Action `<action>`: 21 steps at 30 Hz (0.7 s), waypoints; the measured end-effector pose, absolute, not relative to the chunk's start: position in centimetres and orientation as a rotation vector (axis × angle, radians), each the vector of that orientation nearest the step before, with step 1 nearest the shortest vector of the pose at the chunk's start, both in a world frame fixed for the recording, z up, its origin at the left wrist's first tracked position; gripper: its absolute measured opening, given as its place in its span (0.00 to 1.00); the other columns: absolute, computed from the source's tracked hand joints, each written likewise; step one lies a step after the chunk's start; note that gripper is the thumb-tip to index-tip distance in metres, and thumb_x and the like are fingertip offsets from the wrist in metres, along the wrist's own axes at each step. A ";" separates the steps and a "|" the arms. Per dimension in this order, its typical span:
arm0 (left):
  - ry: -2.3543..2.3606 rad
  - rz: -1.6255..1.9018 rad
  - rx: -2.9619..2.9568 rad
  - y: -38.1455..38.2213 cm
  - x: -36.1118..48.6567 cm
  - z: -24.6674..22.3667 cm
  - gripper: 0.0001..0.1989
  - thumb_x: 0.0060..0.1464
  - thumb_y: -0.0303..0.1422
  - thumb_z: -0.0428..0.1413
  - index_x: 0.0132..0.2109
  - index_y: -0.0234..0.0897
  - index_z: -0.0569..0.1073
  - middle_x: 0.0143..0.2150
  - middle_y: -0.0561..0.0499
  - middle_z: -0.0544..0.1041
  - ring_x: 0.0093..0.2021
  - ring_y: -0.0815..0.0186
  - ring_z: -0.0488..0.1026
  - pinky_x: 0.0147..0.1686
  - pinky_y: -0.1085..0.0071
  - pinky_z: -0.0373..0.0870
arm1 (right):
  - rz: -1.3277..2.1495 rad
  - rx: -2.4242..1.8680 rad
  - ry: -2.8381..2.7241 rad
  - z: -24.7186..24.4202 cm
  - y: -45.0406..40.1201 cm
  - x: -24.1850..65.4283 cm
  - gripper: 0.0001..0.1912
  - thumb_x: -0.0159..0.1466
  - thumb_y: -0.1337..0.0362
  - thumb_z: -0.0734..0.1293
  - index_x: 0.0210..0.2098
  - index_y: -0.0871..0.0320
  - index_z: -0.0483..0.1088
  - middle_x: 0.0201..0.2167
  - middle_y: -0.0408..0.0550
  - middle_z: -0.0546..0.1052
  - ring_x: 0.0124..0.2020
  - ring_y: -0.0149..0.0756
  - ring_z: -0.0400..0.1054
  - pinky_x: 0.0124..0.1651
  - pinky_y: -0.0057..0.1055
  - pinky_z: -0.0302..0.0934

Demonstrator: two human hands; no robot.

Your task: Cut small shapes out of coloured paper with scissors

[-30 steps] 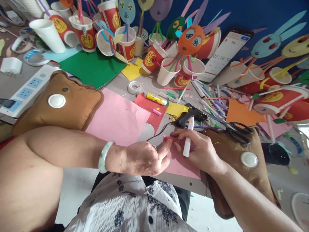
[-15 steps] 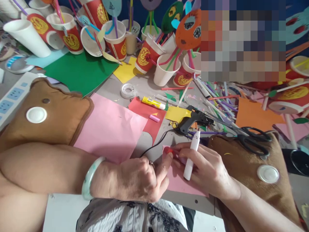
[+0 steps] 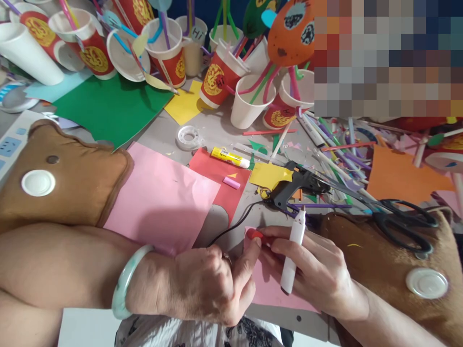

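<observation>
My left hand (image 3: 210,284), fingers curled and index finger bent down, presses its fingertip on a small red piece (image 3: 256,234). That piece lies at the upper left corner of a small pink paper (image 3: 277,296) at the table's front edge. The fingertips of my right hand (image 3: 321,270) touch the red piece from the other side. A white marker (image 3: 294,253) is held across the right hand's fingers, its tip pointing up. Beyond the hands lies a black glue gun (image 3: 289,190) with its cord. My fingers partly hide the red piece.
A larger pink sheet (image 3: 162,197), a glue stick (image 3: 230,157) and a tape roll (image 3: 188,138) lie ahead. Black scissors (image 3: 405,221) rest on the right brown cushion (image 3: 383,270). Another brown cushion (image 3: 72,193) sits left. Paper cups (image 3: 251,108) stand at the back.
The camera view has shifted slightly, so the hands and nearby things sit a little lower in the picture. The hands keep nearly the same pose at the red piece.
</observation>
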State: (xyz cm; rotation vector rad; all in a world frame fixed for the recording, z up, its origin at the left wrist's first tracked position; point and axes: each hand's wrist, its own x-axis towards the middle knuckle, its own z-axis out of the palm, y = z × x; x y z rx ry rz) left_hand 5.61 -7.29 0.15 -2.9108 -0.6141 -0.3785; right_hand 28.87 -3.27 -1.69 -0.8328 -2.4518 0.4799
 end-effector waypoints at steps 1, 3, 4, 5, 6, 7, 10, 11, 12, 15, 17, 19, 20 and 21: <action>-0.618 -0.387 -2.912 -7.3 5.6 0.1 0.10 0.56 0.25 0.50 0.36 0.27 0.76 0.52 0.23 0.77 0.17 0.70 0.70 0.13 0.73 0.61 | 0.483 -0.835 -2.453 -1.7 -3.2 28.9 0.07 0.66 0.71 0.68 0.39 0.54 0.66 0.36 0.50 0.82 0.30 0.36 0.78 0.30 0.31 0.71; -0.613 -0.378 -2.926 -7.3 5.6 0.1 0.09 0.57 0.25 0.51 0.36 0.28 0.76 0.52 0.24 0.77 0.18 0.69 0.71 0.13 0.73 0.61 | 0.497 -0.843 -2.458 -1.8 -3.2 28.9 0.07 0.67 0.71 0.68 0.39 0.54 0.67 0.37 0.50 0.82 0.31 0.36 0.78 0.31 0.31 0.71; -0.610 -0.370 -2.932 -7.3 5.6 0.1 0.09 0.57 0.25 0.51 0.36 0.28 0.76 0.53 0.24 0.77 0.18 0.69 0.71 0.13 0.73 0.61 | 0.503 -0.846 -2.456 -1.9 -3.2 28.9 0.07 0.67 0.71 0.68 0.39 0.54 0.67 0.37 0.50 0.82 0.32 0.36 0.78 0.31 0.31 0.71; -0.603 -0.368 -2.937 -7.3 5.6 0.0 0.09 0.57 0.25 0.51 0.36 0.28 0.75 0.53 0.24 0.77 0.18 0.70 0.71 0.13 0.73 0.61 | 0.505 -0.845 -2.452 -1.9 -3.2 28.9 0.06 0.67 0.71 0.68 0.39 0.54 0.67 0.37 0.50 0.82 0.32 0.37 0.78 0.32 0.31 0.71; -0.598 -0.370 -2.941 -7.3 5.5 0.0 0.09 0.57 0.25 0.51 0.35 0.28 0.75 0.53 0.24 0.77 0.18 0.71 0.70 0.13 0.74 0.61 | 0.502 -0.841 -2.447 -1.9 -3.2 28.9 0.06 0.67 0.71 0.68 0.38 0.54 0.67 0.38 0.51 0.82 0.32 0.37 0.79 0.32 0.31 0.71; -0.608 -0.373 -2.941 -7.3 5.5 0.0 0.08 0.58 0.25 0.51 0.35 0.29 0.75 0.54 0.24 0.77 0.18 0.71 0.70 0.13 0.74 0.61 | 0.496 -0.835 -2.444 -2.0 -3.2 28.9 0.06 0.67 0.71 0.68 0.38 0.55 0.67 0.38 0.51 0.82 0.33 0.37 0.79 0.32 0.31 0.71; -0.621 -0.385 -2.947 -7.4 5.4 -0.1 0.09 0.58 0.26 0.51 0.33 0.29 0.74 0.54 0.25 0.77 0.18 0.71 0.70 0.14 0.73 0.61 | 0.483 -0.817 -2.444 -2.0 -3.1 28.8 0.06 0.67 0.71 0.69 0.37 0.56 0.67 0.37 0.51 0.82 0.33 0.37 0.78 0.33 0.31 0.71; -0.622 -0.384 -2.948 -7.4 5.4 -0.1 0.09 0.58 0.27 0.51 0.33 0.29 0.74 0.54 0.25 0.77 0.19 0.70 0.71 0.14 0.73 0.61 | 0.484 -0.813 -2.446 -2.0 -3.1 28.8 0.06 0.66 0.72 0.69 0.37 0.56 0.67 0.37 0.51 0.82 0.33 0.37 0.78 0.33 0.31 0.71; -0.624 -0.391 -2.941 -7.5 5.4 -0.1 0.08 0.58 0.27 0.51 0.33 0.29 0.74 0.54 0.25 0.77 0.19 0.70 0.71 0.14 0.73 0.61 | 0.484 -0.808 -2.446 -2.0 -3.0 28.7 0.06 0.66 0.72 0.69 0.37 0.56 0.67 0.36 0.51 0.82 0.32 0.37 0.78 0.32 0.31 0.71; -0.637 -0.410 -2.908 -7.5 5.5 -0.2 0.08 0.57 0.26 0.51 0.33 0.29 0.74 0.53 0.25 0.78 0.18 0.71 0.69 0.14 0.73 0.60 | 0.473 -0.792 -2.441 -2.0 -2.9 28.7 0.07 0.67 0.72 0.68 0.36 0.57 0.67 0.35 0.52 0.82 0.32 0.37 0.78 0.31 0.31 0.71; -0.645 -0.410 -2.889 -7.6 5.5 -0.3 0.08 0.58 0.26 0.51 0.34 0.30 0.74 0.53 0.25 0.78 0.17 0.73 0.67 0.14 0.73 0.59 | 0.464 -0.788 -2.437 -2.0 -2.9 28.6 0.06 0.67 0.72 0.68 0.36 0.57 0.67 0.35 0.52 0.82 0.31 0.37 0.78 0.31 0.31 0.71; -0.641 -0.414 -2.877 -7.6 5.5 -0.3 0.09 0.58 0.26 0.51 0.34 0.29 0.75 0.54 0.25 0.77 0.17 0.73 0.66 0.14 0.74 0.59 | 0.464 -0.785 -2.441 -2.0 -2.9 28.6 0.06 0.67 0.72 0.69 0.37 0.57 0.67 0.35 0.53 0.82 0.32 0.38 0.78 0.32 0.31 0.71; -0.635 -0.420 -2.875 -7.6 5.5 -0.4 0.09 0.59 0.27 0.52 0.34 0.29 0.75 0.54 0.24 0.77 0.18 0.73 0.67 0.14 0.74 0.59 | 0.464 -0.787 -2.442 -2.0 -2.9 28.6 0.06 0.67 0.72 0.69 0.37 0.57 0.67 0.35 0.53 0.82 0.32 0.38 0.78 0.32 0.31 0.72; -0.630 -0.424 -2.878 -7.6 5.5 -0.4 0.08 0.59 0.27 0.52 0.34 0.29 0.75 0.54 0.23 0.76 0.19 0.72 0.68 0.14 0.74 0.59 | 0.466 -0.788 -2.444 -1.9 -2.8 28.6 0.06 0.66 0.72 0.69 0.37 0.57 0.68 0.35 0.53 0.82 0.32 0.38 0.78 0.32 0.31 0.72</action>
